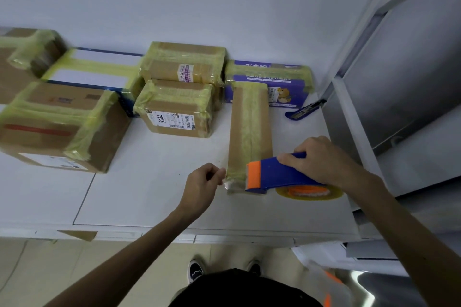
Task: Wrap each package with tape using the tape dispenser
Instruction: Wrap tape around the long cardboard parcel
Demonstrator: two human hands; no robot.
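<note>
A long narrow cardboard package [249, 132] lies on the white table [154, 182], its length running away from me, with yellowish tape along its top. My right hand [321, 159] grips the blue and orange tape dispenser [274, 174], which rests on the package's near end; its tape roll [309, 193] hangs off the right side. My left hand [203, 183] pinches the tape at the package's near left corner.
Several taped boxes stand along the wall: a large one [57, 127] at left, two stacked-looking brown ones [177, 107] in the middle, a purple carton [274, 82] behind the long package. A blue box cutter [303, 109] lies at right. A metal shelf frame [361, 32] rises on the right.
</note>
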